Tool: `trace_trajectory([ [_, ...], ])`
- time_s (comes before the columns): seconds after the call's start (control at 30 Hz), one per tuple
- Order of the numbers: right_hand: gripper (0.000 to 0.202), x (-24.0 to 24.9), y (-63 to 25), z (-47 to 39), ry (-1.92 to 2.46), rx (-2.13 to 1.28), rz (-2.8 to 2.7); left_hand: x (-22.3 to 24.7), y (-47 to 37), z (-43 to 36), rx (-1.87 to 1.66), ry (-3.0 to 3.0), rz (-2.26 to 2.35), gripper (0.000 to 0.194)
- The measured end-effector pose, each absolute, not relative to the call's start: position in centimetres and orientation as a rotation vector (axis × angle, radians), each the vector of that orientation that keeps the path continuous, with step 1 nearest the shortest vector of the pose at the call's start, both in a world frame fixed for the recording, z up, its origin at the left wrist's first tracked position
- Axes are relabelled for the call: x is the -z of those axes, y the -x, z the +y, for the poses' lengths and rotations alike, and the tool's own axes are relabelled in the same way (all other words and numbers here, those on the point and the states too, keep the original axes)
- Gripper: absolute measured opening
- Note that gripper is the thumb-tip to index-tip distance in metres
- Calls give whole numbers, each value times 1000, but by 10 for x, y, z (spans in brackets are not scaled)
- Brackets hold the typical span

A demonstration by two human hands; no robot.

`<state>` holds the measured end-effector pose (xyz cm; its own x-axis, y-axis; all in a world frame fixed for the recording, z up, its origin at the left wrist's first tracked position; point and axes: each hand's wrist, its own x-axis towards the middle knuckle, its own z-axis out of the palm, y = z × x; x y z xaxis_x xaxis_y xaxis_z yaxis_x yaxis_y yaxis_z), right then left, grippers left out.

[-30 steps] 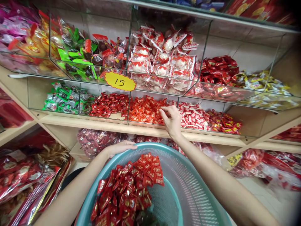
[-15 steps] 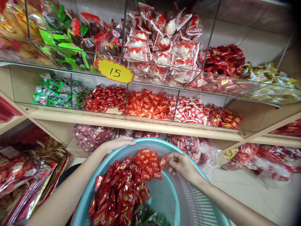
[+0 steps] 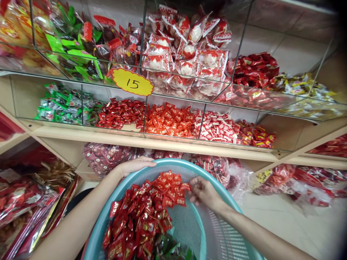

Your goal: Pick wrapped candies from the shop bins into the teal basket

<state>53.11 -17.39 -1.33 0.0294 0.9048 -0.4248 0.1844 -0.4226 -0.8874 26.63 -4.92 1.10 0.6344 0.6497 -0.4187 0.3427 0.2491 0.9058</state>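
Observation:
A teal plastic mesh basket [image 3: 173,162] holds a heap of dark red wrapped candies [image 3: 143,216]. On the heap's right edge lie brighter orange-red wrapped candies [image 3: 172,187]. My left hand [image 3: 137,166] is closed over the basket's far left rim, with its fingers partly hidden. Inside the basket, my right hand [image 3: 202,193] has its fingers curled in a pinch at the end of one orange-red wrapped candy [image 3: 185,186]. Green-wrapped sweets [image 3: 172,249] lie at the basket's near side.
Clear-fronted bins line the shelves ahead, including orange-red candies [image 3: 170,119], red-and-white candies [image 3: 217,126] and green-wrapped candies [image 3: 62,104]. A yellow tag [image 3: 132,82] reads 15. Bagged candies [image 3: 105,157] sit under the shelf. Shiny packets [image 3: 24,206] stand at left.
My right hand has shifted slightly left and down. The candy at its fingertips has turned from tilted upward to nearly level. My left hand stays on the rim.

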Motion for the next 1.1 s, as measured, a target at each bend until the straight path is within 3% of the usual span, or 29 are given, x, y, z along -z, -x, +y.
trace_trajectory([
  [0.4, 6, -1, -522, -181, 1686, -1540, -629, -13, -266, -50, -264, -1384, 944, 50],
  [0.7, 10, 7, -521, -180, 1690, -1603, -693, -14, -265, -52, -297, -1378, 992, 50],
  [1.0, 13, -1, -528, -182, 1912, -1603, -1326, -12, -264, -51, -311, -1418, 982, 51],
  [1.1, 5, -43, -533, -164, 1942, -1084, -1895, -12, -264, -52, -305, -1408, 947, 45],
])
